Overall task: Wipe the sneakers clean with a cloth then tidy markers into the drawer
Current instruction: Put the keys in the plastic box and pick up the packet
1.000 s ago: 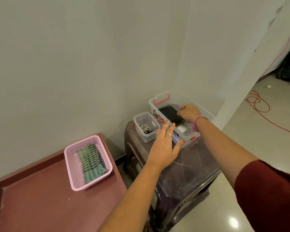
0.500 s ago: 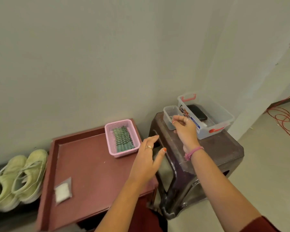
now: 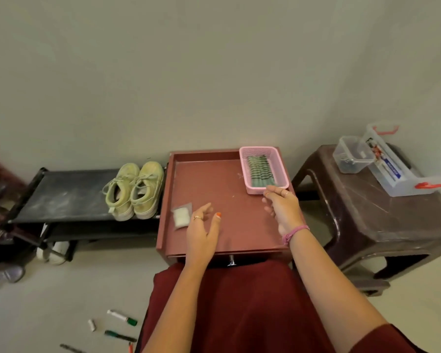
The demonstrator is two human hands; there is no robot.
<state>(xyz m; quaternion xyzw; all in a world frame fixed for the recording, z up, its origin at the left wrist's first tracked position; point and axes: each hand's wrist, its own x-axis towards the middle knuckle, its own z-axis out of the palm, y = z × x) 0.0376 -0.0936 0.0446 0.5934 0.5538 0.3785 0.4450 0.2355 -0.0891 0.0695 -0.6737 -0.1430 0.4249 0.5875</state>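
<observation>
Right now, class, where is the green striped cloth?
In the head view, the green striped cloth lies in the pink basket, at the red table's far right corner.

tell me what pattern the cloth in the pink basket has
Green with dark stripes: the cloth lies folded in the pink basket, seen in the head view.

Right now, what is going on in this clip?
A person stands at a red table with both hands over it, holding nothing. The right hand hovers at the near edge of a pink basket holding a folded green striped cloth. The left hand is open beside a small white packet. The pale green sneakers sit untouched on a black rack, and the markers lie on the floor. No wiping has begun.
</observation>
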